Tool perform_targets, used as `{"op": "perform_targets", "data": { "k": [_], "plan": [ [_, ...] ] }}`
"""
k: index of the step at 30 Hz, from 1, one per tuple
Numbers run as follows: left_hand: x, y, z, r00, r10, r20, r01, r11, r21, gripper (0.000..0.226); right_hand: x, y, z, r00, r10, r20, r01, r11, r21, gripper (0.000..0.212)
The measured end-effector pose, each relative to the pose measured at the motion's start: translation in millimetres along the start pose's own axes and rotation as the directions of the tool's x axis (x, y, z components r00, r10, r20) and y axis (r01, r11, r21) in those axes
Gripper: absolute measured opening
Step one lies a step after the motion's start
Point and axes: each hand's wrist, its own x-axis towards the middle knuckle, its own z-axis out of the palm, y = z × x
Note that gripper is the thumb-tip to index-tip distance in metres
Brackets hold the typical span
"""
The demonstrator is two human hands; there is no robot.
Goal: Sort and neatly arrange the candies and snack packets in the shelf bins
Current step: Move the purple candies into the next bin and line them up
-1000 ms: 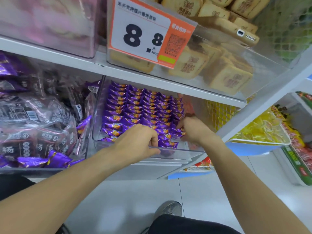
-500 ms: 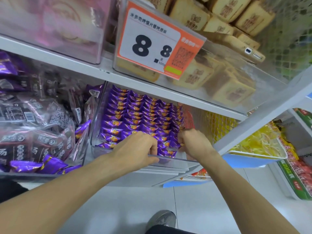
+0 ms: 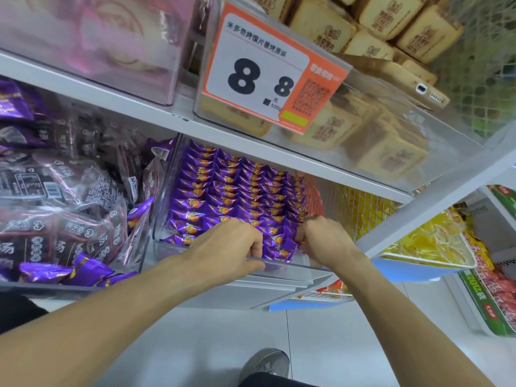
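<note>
Head view: both my hands are inside the clear rigid plastic bin (image 3: 293, 265) on the middle shelf. My left hand (image 3: 229, 247) has its fingers curled down into the front rows of small glossy purple foil candy packets with orange centres (image 3: 223, 196), gripping some; the thumb lies along the bin's front lip. My right hand (image 3: 324, 241) pinches crinkled packets at the right end of the front row. The packets stand in tight overlapping rows that fill the bin. Just beside it, on the left, another clear bin (image 3: 134, 247) holds loose dark translucent pouches with white print (image 3: 55, 191) and stray purple packets. Above sits an orange-and-white price card reading 8.8 (image 3: 268, 76), fronting a clear bin of tan square stamped biscuits (image 3: 391, 152). A grey shoe (image 3: 265, 363) rests on pale smooth floor tiles (image 3: 195, 344).
</note>
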Motion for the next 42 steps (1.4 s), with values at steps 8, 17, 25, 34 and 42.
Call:
{"op": "perform_targets", "data": {
  "k": [8, 17, 25, 34, 42],
  "plan": [
    [-1.5, 2.5, -2.3, 1.000, -0.009, 0.004, 0.009, 1.000, -0.008, 0.019, -4.9, -1.0, 0.9, 1.000, -0.014, -0.022, 0.013, 0.997, -0.073, 0.004],
    [-8.5, 9.5, -8.6, 0.999, 0.045, -0.013, -0.045, 0.999, 0.011, 0.017, -8.4, 2.1, -1.0, 0.998, -0.001, -0.057, -0.003, 0.998, -0.068, 0.004],
    [-60.6, 3.5, -66.1, 0.941, 0.144, -0.306, -0.157, 0.988, -0.017, 0.012, -45.2, -58.0, -48.0, 0.909, 0.112, -0.401, 0.200, 0.727, 0.657, 0.001],
    [-74.4, -60.4, -129.8, 0.845, -0.101, -0.525, 0.070, 0.994, -0.078, 0.011, -1.7, -186.5, -102.8, 0.874, 0.251, -0.417, 0.400, 0.118, 0.909, 0.017],
    [-69.9, -92.5, -119.1, 0.991, -0.118, -0.071, 0.125, 0.987, 0.104, 0.045, 78.3, -199.9, -140.8, 0.933, -0.049, -0.358, 0.291, 0.689, 0.664, 0.036]
  ]
}}
